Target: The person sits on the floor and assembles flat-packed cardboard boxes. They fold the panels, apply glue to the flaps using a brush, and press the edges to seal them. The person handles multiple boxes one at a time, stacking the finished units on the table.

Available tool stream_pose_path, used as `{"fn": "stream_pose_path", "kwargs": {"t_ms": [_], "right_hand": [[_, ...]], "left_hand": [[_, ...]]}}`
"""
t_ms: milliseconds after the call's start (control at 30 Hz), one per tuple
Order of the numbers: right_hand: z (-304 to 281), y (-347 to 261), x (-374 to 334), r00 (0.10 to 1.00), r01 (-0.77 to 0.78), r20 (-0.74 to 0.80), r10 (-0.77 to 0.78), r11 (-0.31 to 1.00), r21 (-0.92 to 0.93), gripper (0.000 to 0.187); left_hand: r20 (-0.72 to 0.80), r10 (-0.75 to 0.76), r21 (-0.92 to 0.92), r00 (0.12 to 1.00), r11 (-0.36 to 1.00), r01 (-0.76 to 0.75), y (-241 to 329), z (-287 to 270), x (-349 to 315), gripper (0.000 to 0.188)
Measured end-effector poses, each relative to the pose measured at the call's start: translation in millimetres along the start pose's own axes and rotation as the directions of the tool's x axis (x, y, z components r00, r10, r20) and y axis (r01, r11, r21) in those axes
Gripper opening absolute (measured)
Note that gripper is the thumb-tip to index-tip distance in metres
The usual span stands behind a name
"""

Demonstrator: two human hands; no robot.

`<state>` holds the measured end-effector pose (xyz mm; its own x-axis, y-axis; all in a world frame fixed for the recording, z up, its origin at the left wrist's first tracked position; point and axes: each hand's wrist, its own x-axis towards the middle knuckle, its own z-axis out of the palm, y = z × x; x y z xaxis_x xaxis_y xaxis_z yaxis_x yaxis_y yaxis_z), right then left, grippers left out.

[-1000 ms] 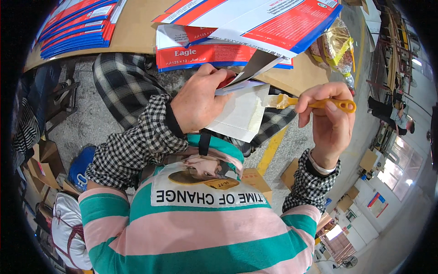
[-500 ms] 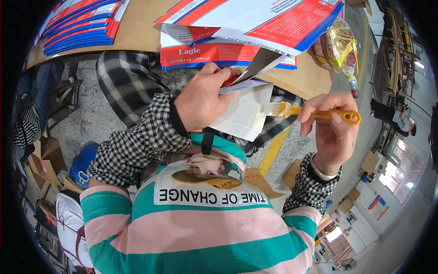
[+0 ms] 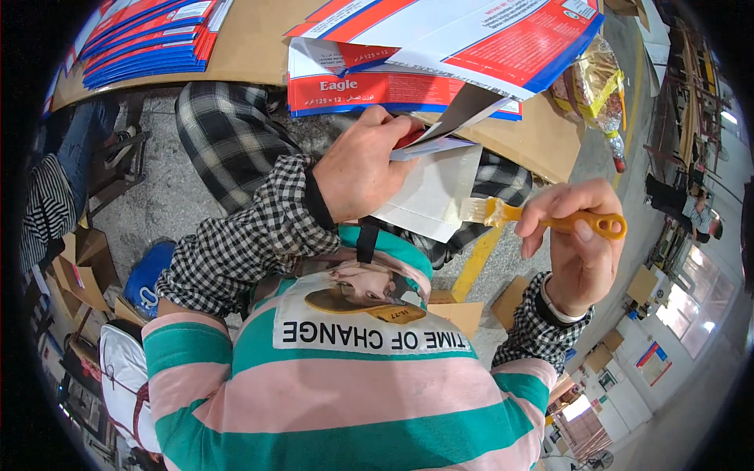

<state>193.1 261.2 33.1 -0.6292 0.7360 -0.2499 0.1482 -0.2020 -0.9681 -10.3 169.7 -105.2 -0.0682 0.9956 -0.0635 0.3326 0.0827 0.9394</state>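
My left hand (image 3: 357,169) is closed on a folding carton, pinching its panels near the table edge. The carton's white inner flap (image 3: 440,184) extends to the right from under my fingers, and its printed red, white and blue panel rises beyond. In my right hand (image 3: 580,243), thumb and fingers grip a yellow-handled brush (image 3: 542,220), level and pointing left. Its pale bristles, coated with a cream-coloured paste, touch the flap's right edge, where a glossy smear shows. What my left fingertips press on underneath is hidden.
A brown table (image 3: 255,47) spans the far side. Flat red, white and blue cartons (image 3: 149,51) are stacked at its left; others (image 3: 393,88) lie behind my left hand. A clear-and-yellow plastic package (image 3: 593,82) is at the right. Open cardboard boxes (image 3: 82,271) stand at left.
The brush has moved toward me along the flap's right edge, with my right hand following. My left hand keeps its hold on the carton. The whole view has shifted slightly.
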Motion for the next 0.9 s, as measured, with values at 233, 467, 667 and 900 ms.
{"fn": "stream_pose_path", "kwargs": {"t_ms": [233, 467, 667, 900], "right_hand": [[-1.4, -6.1, -3.0, 0.999, -0.039, 0.012, 0.039, 0.999, -0.024, 0.022], [-19.4, -10.9, -0.6, 0.953, 0.302, -0.047, -0.299, 0.951, 0.07, 0.026], [-6.3, 16.2, 22.0, 0.99, 0.137, -0.026, -0.136, 0.99, 0.032, 0.022], [-11.8, 28.7, 33.6, 0.996, 0.085, -0.042, -0.084, 0.996, 0.036, 0.021]], "left_hand": [[-0.023, 0.012, -0.002, 1.0, 1.0, -0.012, -6.3, 3.5, -2.7, 0.037], [0.0, 0.03, 0.033, 1.0, 0.999, -0.03, -5.8, -3.8, -1.0, 0.038], [-0.013, -0.013, -0.021, 1.0, 1.0, 0.013, -6.0, -3.1, -0.5, 0.038], [-0.026, 0.02, 0.031, 0.999, 0.999, -0.019, -5.6, -4.6, -0.8, 0.036]]}}
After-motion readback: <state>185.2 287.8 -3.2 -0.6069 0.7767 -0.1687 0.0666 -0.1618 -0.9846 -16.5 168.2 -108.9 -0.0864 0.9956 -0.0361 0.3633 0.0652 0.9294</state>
